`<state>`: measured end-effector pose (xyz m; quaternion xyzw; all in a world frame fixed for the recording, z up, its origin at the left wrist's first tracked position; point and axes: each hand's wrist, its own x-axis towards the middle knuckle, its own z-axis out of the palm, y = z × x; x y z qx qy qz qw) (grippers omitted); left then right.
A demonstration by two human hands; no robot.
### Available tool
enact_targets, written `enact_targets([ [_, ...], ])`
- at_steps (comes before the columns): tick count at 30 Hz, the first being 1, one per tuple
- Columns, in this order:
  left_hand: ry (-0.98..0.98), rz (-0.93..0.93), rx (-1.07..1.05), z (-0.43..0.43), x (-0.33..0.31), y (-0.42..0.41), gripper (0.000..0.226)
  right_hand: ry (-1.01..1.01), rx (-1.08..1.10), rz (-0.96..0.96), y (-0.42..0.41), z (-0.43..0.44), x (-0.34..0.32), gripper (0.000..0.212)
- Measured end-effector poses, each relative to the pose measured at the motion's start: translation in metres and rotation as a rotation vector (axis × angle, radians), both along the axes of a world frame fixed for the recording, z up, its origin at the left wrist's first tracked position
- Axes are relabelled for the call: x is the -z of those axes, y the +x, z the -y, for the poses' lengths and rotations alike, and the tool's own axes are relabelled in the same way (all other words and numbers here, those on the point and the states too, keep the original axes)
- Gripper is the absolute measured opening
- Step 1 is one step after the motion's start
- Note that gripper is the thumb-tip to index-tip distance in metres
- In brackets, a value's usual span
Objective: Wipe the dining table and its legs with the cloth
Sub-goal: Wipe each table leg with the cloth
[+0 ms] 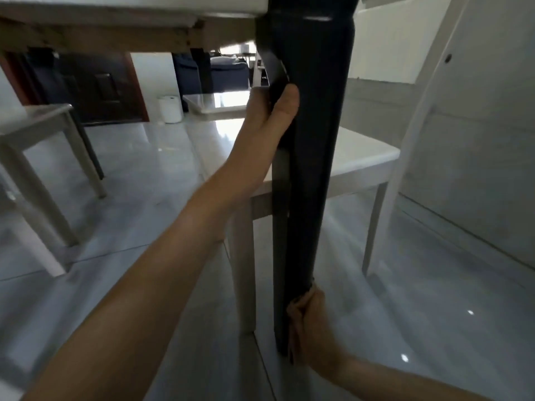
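Observation:
I am looking from below the white dining table top [139, 4]. Its black leg [312, 157] runs down the middle of the view to the floor. My left hand [275, 117] grips the leg high up from the left, with the thumb on the front face. Near the foot of the leg, my right hand [311, 328] curls round it from the right. It presses a crumpled tan cloth [293, 309] against the leg; only a small edge of the cloth shows beside the fingers.
A white chair [364, 160] stands right behind the leg, its back rising at the right. Another white chair [37, 131] stands at the left. The glossy grey tiled floor [139, 180] lies between them. A wall [477, 169] closes the right side.

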<state>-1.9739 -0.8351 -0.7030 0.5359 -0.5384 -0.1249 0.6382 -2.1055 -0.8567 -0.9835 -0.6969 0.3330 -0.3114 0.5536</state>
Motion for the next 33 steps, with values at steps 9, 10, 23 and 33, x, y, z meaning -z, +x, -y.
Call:
enact_targets([
  [9,-0.058,0.017,-0.021,0.006,0.007,0.003,0.04,-0.592,0.039,0.412,0.011,0.031,-0.135,0.026],
  [10,-0.067,0.013,-0.028,0.007,0.007,0.003,0.036,-0.626,0.092,0.464,0.018,0.033,-0.142,0.021],
  [23,-0.066,-0.03,-0.062,0.014,0.01,0.001,0.021,-0.091,0.081,-0.024,0.021,0.011,0.081,0.067],
  [33,-0.023,-0.004,-0.068,0.013,0.007,0.005,0.023,0.014,-0.199,-0.325,-0.012,0.017,0.065,0.033],
])
